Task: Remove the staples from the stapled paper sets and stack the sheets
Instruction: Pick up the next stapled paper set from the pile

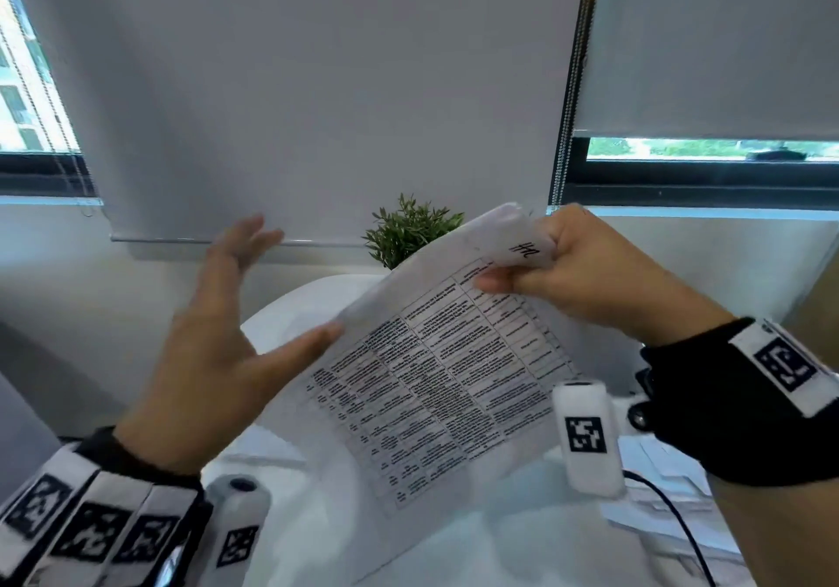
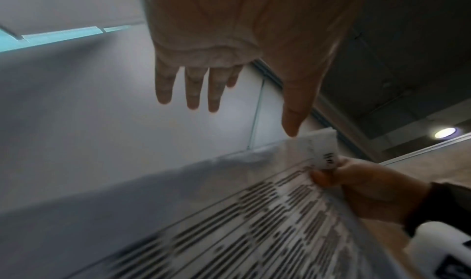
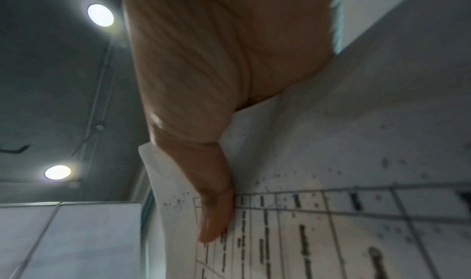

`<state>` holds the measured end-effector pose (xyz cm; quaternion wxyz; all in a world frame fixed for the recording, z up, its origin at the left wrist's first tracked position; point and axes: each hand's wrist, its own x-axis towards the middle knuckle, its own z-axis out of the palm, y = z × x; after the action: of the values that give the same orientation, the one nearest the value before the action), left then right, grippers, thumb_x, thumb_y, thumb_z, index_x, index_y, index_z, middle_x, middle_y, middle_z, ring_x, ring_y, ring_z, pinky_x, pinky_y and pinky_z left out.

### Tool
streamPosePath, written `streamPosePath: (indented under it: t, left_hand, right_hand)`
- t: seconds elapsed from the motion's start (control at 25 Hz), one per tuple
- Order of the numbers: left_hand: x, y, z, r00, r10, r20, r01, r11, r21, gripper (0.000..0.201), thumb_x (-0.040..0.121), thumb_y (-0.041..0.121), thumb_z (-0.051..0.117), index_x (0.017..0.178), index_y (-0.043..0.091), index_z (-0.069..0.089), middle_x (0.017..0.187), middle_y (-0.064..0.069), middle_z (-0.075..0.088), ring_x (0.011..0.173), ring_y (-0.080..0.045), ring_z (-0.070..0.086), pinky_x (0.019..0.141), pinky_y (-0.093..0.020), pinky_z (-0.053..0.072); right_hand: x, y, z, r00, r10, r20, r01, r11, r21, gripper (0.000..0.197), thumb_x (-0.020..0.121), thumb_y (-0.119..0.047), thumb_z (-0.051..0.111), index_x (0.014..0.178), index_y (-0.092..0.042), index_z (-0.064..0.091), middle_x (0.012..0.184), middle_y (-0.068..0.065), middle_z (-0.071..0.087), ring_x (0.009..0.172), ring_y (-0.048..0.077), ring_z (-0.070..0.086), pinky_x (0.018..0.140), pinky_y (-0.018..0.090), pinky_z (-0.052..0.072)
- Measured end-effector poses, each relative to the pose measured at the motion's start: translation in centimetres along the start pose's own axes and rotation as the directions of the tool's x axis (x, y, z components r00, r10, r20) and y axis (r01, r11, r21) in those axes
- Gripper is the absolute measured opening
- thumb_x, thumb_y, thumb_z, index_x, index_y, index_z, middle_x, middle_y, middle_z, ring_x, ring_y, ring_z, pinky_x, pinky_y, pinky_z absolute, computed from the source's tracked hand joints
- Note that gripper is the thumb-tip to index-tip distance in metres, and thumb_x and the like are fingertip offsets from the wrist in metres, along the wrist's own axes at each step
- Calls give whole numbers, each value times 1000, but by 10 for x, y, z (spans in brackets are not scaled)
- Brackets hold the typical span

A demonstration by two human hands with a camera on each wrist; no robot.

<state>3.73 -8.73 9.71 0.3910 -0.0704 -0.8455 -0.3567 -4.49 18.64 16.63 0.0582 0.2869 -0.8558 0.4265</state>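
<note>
Nearest the head camera, at the lower left of the frame, sits a wristband (image 1: 86,527) of black-and-white coded squares on the person's left forearm, with a small white camera unit (image 1: 238,527) beside it. From it the left hand (image 1: 213,350) rises toward the middle left of the frame, fingers straight and spread, holding nothing; its thumb (image 1: 304,346) points at the left edge of the paper set (image 1: 431,373), and whether it touches that edge cannot be told. The left wrist view shows the same hand (image 2: 229,31) from the palm side, fingers loose and apart. The paper set is held up in the air at the centre of the frame, tilted, its printed table facing the person. Its upper corner is pinched by the right hand (image 1: 590,282) at the upper right of centre, thumb in front and fingers curled behind, where a folded-over corner bears a handwritten mark. In the right wrist view the thumb (image 3: 211,202) presses flat on the printed sheet. No staple can be made out in the blur. Behind the paper stand a small green plant (image 1: 408,230) and lowered white blinds (image 1: 318,87). More white sheets (image 1: 658,486) lie on the desk (image 1: 522,554) at the lower right.
</note>
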Motion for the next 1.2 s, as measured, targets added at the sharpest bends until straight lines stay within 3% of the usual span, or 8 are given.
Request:
streamPosePath:
  t: [0.12, 0.2, 0.36, 0.48, 0.64, 0.72, 0.88, 1.2]
  left_hand:
    - [34, 26, 14, 914, -23, 406, 89, 985, -146, 95, 55, 67, 77, 137, 42, 35, 131, 18, 58, 119, 2, 56, 97, -26, 44]
    - [47, 26, 25, 856, -14, 516, 171, 951, -259, 57, 67, 54, 80, 114, 29, 62, 102, 5, 72, 91, -11, 69, 84, -38, 54]
    - [42, 19, 29, 899, -109, 424, 250, 923, -294, 31, 75, 32, 75, 67, 3, 67, 64, -12, 65, 60, -19, 60, 64, -32, 47]
    - [30, 6, 22, 930, -259, 259, 350, 840, -415, 23, 75, 21, 77, 69, -1, 70, 68, -19, 69, 61, -24, 63, 66, -37, 52]
    - [16, 5, 16, 905, -394, 164, 404, 667, -626, 15, 72, 19, 69, 70, 6, 75, 73, -13, 74, 61, -23, 69, 57, -31, 58]
    - [10, 12, 19, 903, -393, 174, 400, 621, -674, 13, 74, 17, 67, 74, 7, 75, 75, -12, 75, 62, -21, 71, 53, -26, 57]
    - [7, 19, 23, 919, -367, 143, 361, 637, -682, 12, 76, 21, 67, 77, 16, 78, 85, -11, 76, 74, -25, 73, 65, -33, 60]
    - [-22, 2, 33, 899, -372, 231, 423, 604, -675, 20, 80, 29, 75, 95, 15, 76, 99, -9, 75, 92, -28, 72, 74, -33, 59]
  right_hand:
    - [14, -29, 1, 994, -46, 96, 59, 989, -135, 14, 74, -26, 83, 70, -16, 74, 66, -3, 72, 61, 12, 66, 61, 25, 51]
    - [19, -43, 5, 987, -74, 144, 99, 979, -177, 24, 74, -26, 83, 55, -26, 68, 50, -12, 60, 45, 0, 52, 48, 14, 40]
    - [18, -43, -6, 992, -81, 94, 105, 953, -284, 14, 70, -32, 85, 68, -26, 73, 63, -11, 69, 57, 2, 62, 55, 22, 46]
    - [10, -17, -24, 998, -30, -58, 14, 964, -267, 32, 60, -42, 88, 80, -22, 75, 74, -2, 73, 72, 16, 69, 65, 33, 51]
    - [-10, 25, 4, 986, 84, -141, -1, 863, 505, 70, 56, -35, 89, 117, -13, 62, 104, 5, 75, 97, 24, 72, 82, 41, 58]
    - [-17, 36, 28, 991, 109, -80, -32, 767, 640, 59, 67, -31, 82, 118, -10, 63, 108, 9, 74, 100, 28, 71, 90, 51, 55]
    - [-15, 29, 49, 962, 136, -238, 20, 829, 558, 20, 83, -22, 72, 101, -14, 73, 98, 4, 77, 93, 22, 73, 90, 50, 55]
    - [-18, 43, 71, 964, 100, -245, 36, 867, 497, 26, 84, -31, 72, 107, -18, 73, 103, -1, 75, 99, 17, 71, 93, 47, 54]
